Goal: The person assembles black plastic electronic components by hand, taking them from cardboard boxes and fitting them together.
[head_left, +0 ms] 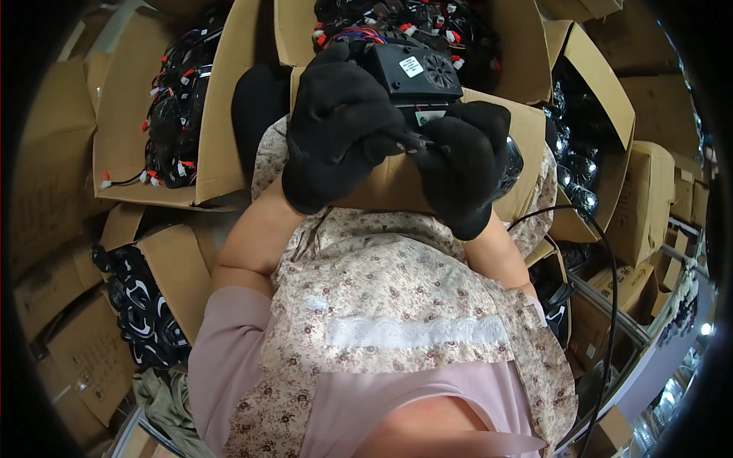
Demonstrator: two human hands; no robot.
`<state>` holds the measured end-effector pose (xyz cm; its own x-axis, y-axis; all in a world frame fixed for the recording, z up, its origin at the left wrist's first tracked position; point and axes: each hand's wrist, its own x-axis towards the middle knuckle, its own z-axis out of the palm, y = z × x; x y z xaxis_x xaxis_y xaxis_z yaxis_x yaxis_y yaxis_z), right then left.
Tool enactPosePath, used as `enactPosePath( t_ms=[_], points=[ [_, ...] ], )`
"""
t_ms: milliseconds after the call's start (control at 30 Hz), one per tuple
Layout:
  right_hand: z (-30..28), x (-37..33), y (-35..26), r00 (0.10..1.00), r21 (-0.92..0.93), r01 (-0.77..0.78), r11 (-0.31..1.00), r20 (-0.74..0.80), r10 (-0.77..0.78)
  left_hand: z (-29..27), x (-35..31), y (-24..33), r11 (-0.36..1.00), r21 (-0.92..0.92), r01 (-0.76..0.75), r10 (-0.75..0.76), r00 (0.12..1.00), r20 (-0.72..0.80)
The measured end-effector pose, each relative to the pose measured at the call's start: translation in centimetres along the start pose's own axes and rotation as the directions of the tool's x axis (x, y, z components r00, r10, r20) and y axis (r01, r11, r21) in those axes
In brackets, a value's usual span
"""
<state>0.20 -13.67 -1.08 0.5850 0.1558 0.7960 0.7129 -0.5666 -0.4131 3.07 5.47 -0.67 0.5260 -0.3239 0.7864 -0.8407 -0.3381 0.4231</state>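
Both my hands wear black gloves and meet in front of a black electronic box (416, 72) with a round fan-like grille and a white label. My left hand (340, 126) is closed in a pinch, just left of the box. Its fingertips touch those of my right hand (466, 160), which is also closed, just below the box. Whatever thin dark piece they pinch is too small and dark to name. Coloured wires (363, 33) run at the box's upper left. Beside my right hand shows a glossy black rounded part (510, 169), partly hidden by the glove.
A cardboard surface (393, 187) lies below my hands, over my flowered apron (389, 290). Open cartons of black wired parts stand ahead and at left (202, 156). At right, a carton (611, 91) holds shiny wrapped parts. A black cable (613, 305) hangs at right.
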Motion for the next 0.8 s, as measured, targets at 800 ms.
enactPosePath(
  t_ms=[800],
  points=[
    [-1.5,1.2,0.6,0.970,0.147,-0.208,0.967,0.160,0.184,2.7,0.0,-0.7,0.999,-0.026,-0.019,0.019,1.000,0.007]
  ],
)
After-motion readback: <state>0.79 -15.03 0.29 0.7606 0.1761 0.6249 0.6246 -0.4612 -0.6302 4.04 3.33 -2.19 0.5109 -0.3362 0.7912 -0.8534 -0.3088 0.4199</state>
